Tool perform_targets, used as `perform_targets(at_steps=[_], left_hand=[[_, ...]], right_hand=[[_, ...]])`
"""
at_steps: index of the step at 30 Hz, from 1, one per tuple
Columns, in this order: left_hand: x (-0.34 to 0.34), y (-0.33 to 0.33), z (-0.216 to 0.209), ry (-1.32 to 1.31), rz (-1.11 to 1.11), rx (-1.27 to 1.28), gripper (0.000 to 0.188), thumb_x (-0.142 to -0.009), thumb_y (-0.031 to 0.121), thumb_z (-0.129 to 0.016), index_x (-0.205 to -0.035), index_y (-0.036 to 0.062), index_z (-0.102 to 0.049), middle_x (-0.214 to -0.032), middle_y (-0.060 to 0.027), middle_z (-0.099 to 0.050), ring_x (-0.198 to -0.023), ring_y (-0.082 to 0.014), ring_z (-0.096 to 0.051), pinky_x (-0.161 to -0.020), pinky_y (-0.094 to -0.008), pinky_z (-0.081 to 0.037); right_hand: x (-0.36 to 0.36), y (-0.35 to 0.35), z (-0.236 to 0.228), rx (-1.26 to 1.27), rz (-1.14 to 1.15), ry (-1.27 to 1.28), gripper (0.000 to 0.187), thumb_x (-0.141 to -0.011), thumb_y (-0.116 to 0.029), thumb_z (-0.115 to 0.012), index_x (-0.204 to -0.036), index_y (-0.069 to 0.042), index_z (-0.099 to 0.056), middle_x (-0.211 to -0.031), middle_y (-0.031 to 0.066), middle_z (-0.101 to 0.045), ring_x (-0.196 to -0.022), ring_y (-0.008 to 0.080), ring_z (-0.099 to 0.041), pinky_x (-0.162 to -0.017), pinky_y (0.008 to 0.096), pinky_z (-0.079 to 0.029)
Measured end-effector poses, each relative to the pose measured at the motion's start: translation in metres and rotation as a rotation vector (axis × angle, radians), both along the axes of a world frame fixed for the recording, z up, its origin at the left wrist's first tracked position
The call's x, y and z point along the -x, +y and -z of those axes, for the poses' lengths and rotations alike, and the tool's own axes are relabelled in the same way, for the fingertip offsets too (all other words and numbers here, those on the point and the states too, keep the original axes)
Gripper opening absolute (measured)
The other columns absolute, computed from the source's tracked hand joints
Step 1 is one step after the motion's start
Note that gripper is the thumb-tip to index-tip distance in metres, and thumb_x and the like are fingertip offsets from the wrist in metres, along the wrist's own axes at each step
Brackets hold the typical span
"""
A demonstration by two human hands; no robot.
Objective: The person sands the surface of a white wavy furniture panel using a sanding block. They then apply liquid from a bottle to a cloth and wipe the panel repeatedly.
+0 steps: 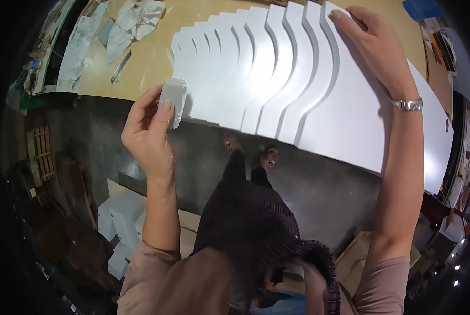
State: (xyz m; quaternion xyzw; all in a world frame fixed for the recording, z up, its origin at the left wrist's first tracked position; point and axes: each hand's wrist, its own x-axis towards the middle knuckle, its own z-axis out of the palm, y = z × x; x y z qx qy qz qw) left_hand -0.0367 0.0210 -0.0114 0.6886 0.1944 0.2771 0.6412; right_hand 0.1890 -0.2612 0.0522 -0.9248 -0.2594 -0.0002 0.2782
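My left hand (pixel 153 123) pinches a small grey sanding pad (pixel 173 100) between thumb and fingers; a crumbly white edge runs down its right side. The pad is just left of a fanned row of white curved panels (pixel 235 68), which overlap one another on the table. On the right lies the largest, nearest-the-top white panel (pixel 350 105), its left edge S-shaped. My right hand (pixel 374 44) grips that panel's far end, thumb on its face and fingers bent over the edge. A silver watch is on my right wrist.
The yellowish table (pixel 101 86) carries crumpled white paper (pixel 135 23), a grey scrap (pixel 106 32) and a thin dark blade-like tool (pixel 121 67). A blue object (pixel 423 8) lies at the far right. White blocks (pixel 122 218) and a wooden pallet (pixel 40 152) stand on the floor at left.
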Motion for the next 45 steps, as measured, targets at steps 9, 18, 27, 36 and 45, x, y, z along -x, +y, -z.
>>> perform_targets(at_steps=[9,18,27,36,45], left_hand=[[0.009,0.000,-0.013,0.076,0.081,-0.018,0.039,-0.094,0.000,-0.062,-0.132,-0.0097,-0.056,-0.120,-0.0126,-0.065,-0.108,-0.0157,-0.061,-0.097,-0.0270,-0.046],[-0.003,0.016,-0.022,0.208,0.275,-0.190,0.030,-0.087,-0.002,-0.066,-0.117,-0.0044,-0.064,-0.102,-0.0083,-0.065,-0.096,-0.0144,-0.062,-0.088,-0.0265,-0.048],[-0.035,0.014,-0.028,0.141,0.465,-0.405,0.027,-0.082,0.000,-0.067,-0.108,-0.0017,-0.067,-0.096,-0.0130,-0.065,-0.085,-0.0241,-0.063,-0.078,-0.0314,-0.050],[-0.013,0.029,-0.027,0.164,0.607,-0.538,0.028,-0.081,-0.001,-0.065,-0.108,-0.0029,-0.067,-0.093,-0.0093,-0.063,-0.081,-0.0172,-0.059,-0.074,-0.0261,-0.046],[0.002,0.032,-0.027,0.229,0.662,-0.502,0.029,-0.079,0.000,-0.067,-0.108,-0.0030,-0.067,-0.092,-0.0097,-0.065,-0.083,-0.0177,-0.061,-0.075,-0.0277,-0.047]], right_hand=[[-0.001,-0.004,0.007,0.054,0.055,-0.096,0.047,-0.096,-0.046,-0.061,-0.092,0.001,-0.068,-0.069,0.0042,-0.061,-0.059,0.0123,-0.050,-0.060,0.0286,-0.042],[0.002,-0.002,0.005,0.027,0.102,-0.104,0.052,-0.091,-0.050,-0.063,-0.068,-0.004,-0.057,-0.054,0.0019,-0.047,-0.050,0.0138,-0.038,-0.052,0.0307,-0.033],[0.002,-0.004,0.003,0.062,0.114,-0.075,0.049,-0.092,-0.049,-0.062,-0.073,-0.004,-0.063,-0.055,0.0012,-0.046,-0.052,0.0126,-0.038,-0.053,0.0303,-0.032],[0.004,-0.006,-0.002,0.018,0.135,0.034,0.046,-0.094,-0.045,-0.062,-0.094,0.001,-0.069,-0.066,0.0055,-0.056,-0.061,0.0150,-0.049,-0.063,0.0303,-0.041],[0.006,-0.005,-0.004,0.037,0.134,0.041,0.047,-0.094,-0.046,-0.062,-0.093,0.000,-0.069,-0.068,0.0057,-0.058,-0.063,0.0149,-0.049,-0.063,0.0305,-0.041]])
